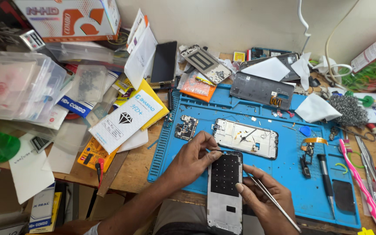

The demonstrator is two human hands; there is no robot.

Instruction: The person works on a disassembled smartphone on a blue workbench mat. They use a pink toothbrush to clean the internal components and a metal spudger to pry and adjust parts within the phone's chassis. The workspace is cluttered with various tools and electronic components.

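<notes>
My left hand (191, 157) pinches the top left corner of a phone screen frame (225, 191), silver with a black gridded panel, which stands lengthwise at the near edge of the blue repair mat (283, 174). My right hand (264, 198) rests against the frame's right side and grips thin metal tweezers (271, 200) that point up toward the frame's upper edge. Just beyond lies an opened phone body (246, 138) with its insides showing. A small circuit board (186, 127) sits to its left.
A dark back cover (262, 90), a black phone (163, 63) and white wipes lie at the back. Screwdriver (326, 178), pink tool (362, 185) and scissors (373, 174) sit right. Boxes, plastic cases (18, 85) and packets crowd the left of the wooden bench.
</notes>
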